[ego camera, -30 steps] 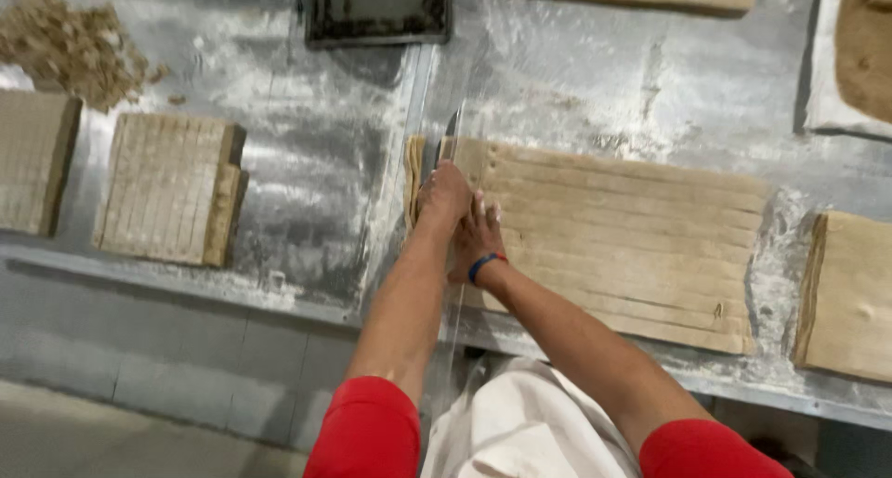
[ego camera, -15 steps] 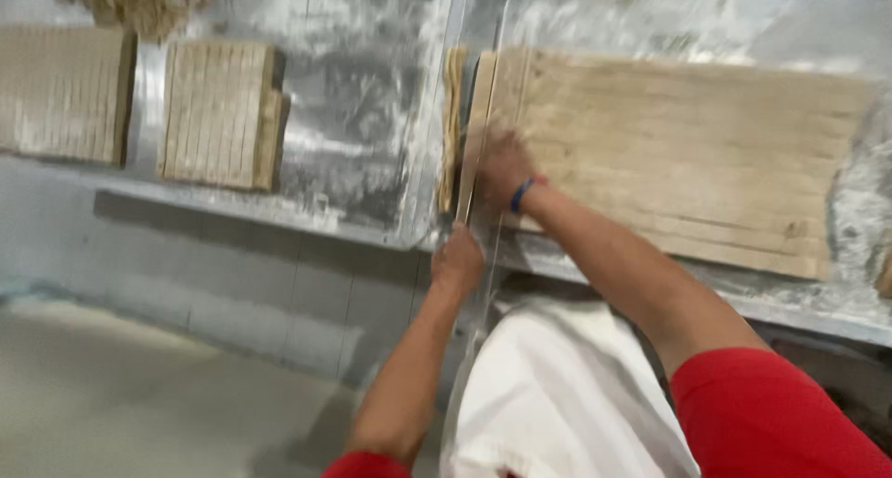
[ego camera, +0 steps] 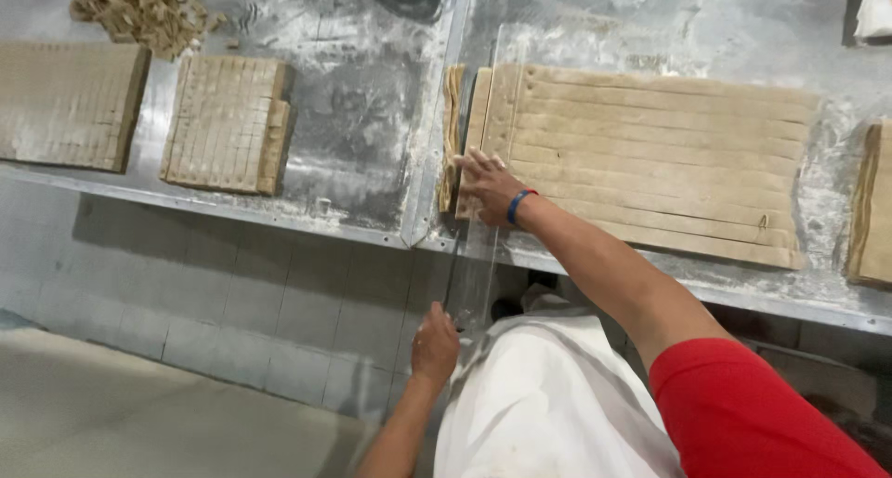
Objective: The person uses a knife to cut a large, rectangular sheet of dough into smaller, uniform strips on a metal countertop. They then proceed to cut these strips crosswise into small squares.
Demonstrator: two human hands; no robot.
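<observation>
**Head view: right hand flat on the dough sheet, left hand down at the table's edge**

Head camera looks down on a floured metal table [ego camera: 372, 97]. A wide sheet of tan dough [ego camera: 669, 153], scored into long strips, lies on its right half. The right hand [ego camera: 490, 185] rests on the near left corner of that sheet, fingers spread and pressed flat, gripping nothing; a blue band sits on the wrist. Just left of the hand, a narrow cut strip [ego camera: 452, 134] stands apart from the sheet, close to the seam between the two table sections.

A long clear ruler [ego camera: 478, 255] runs from under the right hand, over the table's front edge and down toward the person's body. The left hand [ego camera: 435, 343] is below the table edge, closed at the lower end of the ruler; whether the fingers really clamp it I cannot tell from here.

On the left half of the table lie two dough blocks cut into a grid, a smaller one [ego camera: 228, 120] and a larger one [ego camera: 67, 102] at the frame's edge. Behind them sits a pile of small cut pieces [ego camera: 144, 9]. Another dough slab [ego camera: 873, 204] shows at the far right. A white apron [ego camera: 548, 404] and a red sleeve [ego camera: 753, 413] fill the bottom.
</observation>
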